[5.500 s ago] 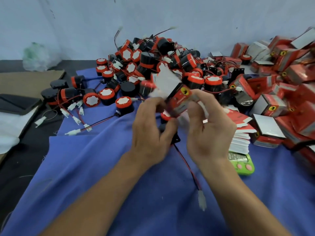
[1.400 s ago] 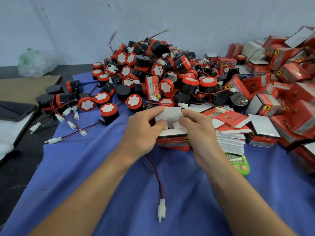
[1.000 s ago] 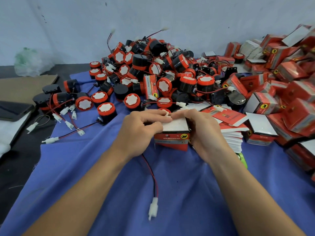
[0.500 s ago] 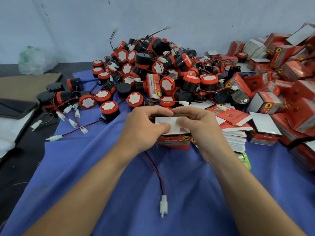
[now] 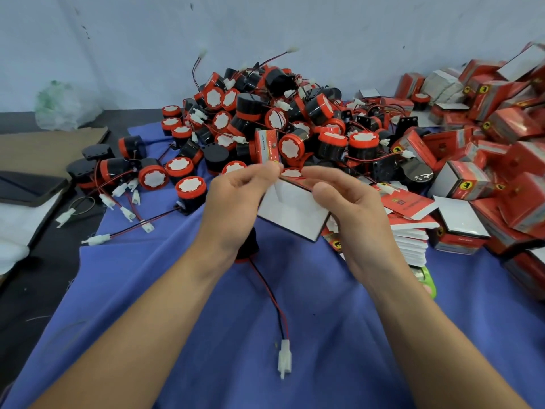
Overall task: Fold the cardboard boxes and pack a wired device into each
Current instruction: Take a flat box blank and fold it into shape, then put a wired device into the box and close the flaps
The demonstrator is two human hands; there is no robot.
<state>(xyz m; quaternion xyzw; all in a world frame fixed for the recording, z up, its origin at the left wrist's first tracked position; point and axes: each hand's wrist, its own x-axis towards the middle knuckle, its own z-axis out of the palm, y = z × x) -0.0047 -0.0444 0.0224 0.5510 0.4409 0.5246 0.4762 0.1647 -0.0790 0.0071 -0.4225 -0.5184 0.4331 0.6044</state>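
Observation:
My left hand [image 5: 239, 202] and my right hand [image 5: 351, 208] hold a red cardboard box [image 5: 292, 215] between them above the blue cloth [image 5: 206, 335]. The box is tilted, with its white face toward me. My left thumb and fingers pinch its top edge, and my right fingers curl round its right side. A black and red wired device [image 5: 247, 249] lies on the cloth under my left wrist, partly hidden. Its red and black wire runs toward me to a white connector [image 5: 284, 360].
A big pile of wired devices [image 5: 265, 128] fills the back middle. Several folded red boxes [image 5: 486, 128] are heaped at the right, with a stack of flat boxes [image 5: 410, 234] and a green object [image 5: 427, 280] beside my right arm. Brown cardboard [image 5: 44, 149] lies at the left.
The box lay on the cloth with both hands pressing its top flap. It is now lifted and tipped so that its white face shows, and the device under my left wrist has come into view.

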